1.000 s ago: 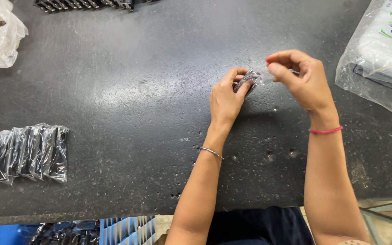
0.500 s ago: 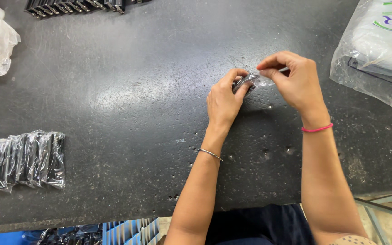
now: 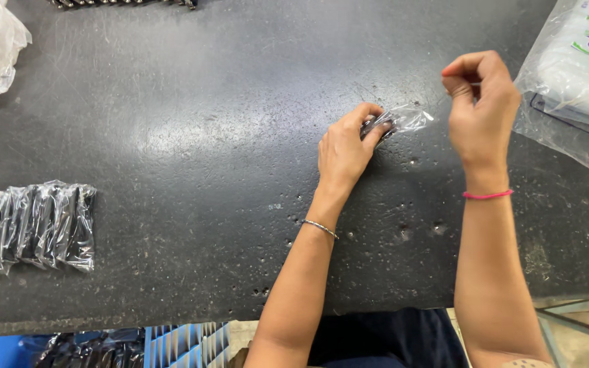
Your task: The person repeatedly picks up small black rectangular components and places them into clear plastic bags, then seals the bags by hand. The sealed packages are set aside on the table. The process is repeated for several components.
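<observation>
Our left hand (image 3: 344, 146) pins a small clear packet (image 3: 398, 121) to the bench (image 3: 192, 123); our right hand (image 3: 482, 109) hovers beside it, fingertips pinched, apparently empty.

Black speckled table (image 3: 192, 136), clear pouch (image 3: 410, 119)

The left hand (image 3: 345, 146) mostly covers the dark part inside the little clear bag (image 3: 403, 119), can't tell what it is. Far-right big plastic bag (image 3: 574, 82) is cut off by the edge.
</observation>
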### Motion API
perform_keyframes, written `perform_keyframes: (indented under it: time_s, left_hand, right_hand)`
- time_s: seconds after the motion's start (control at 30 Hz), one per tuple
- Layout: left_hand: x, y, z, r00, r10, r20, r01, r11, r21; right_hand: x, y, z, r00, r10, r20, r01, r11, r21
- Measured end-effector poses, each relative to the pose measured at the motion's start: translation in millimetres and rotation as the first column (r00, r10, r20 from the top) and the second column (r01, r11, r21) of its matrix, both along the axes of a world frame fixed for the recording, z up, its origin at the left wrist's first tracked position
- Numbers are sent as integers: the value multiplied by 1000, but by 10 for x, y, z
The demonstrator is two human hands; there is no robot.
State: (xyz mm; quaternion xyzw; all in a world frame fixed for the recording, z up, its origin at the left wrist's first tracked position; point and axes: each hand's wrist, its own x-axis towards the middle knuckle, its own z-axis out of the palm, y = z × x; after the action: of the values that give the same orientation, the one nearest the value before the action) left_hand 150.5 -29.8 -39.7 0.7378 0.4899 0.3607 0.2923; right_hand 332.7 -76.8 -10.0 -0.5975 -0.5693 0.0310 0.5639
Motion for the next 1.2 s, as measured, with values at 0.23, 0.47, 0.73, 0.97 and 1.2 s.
perform_keyframes:
  time_s: [0.23,0.47,0.73,0.97,1.2]
  left_hand:
    - [-19,15,34,999,18,27,-16,997,-70]
    - [-26,6,70,999,-4,43,7,997,-73]
    - [-35,21,72,998,-16,63,22,995,-101]
    - [-42,21,83,998,-16,61,22,994,-111]
    - [-54,24,91,996,-45,77,54,992,-114]
  right_hand:
    - [39,-57,123,952,211,-224,-275,909,-313]
    - [64,-75,133,923,295,-247,-372,849,-375]
    - [60,-86,148,955,202,-217,-271,891,-364]
    - [43,-145,248,962,169,-216,-255,841,-477]
    - [28,-71,117,965,226,-134,-255,928,-271]
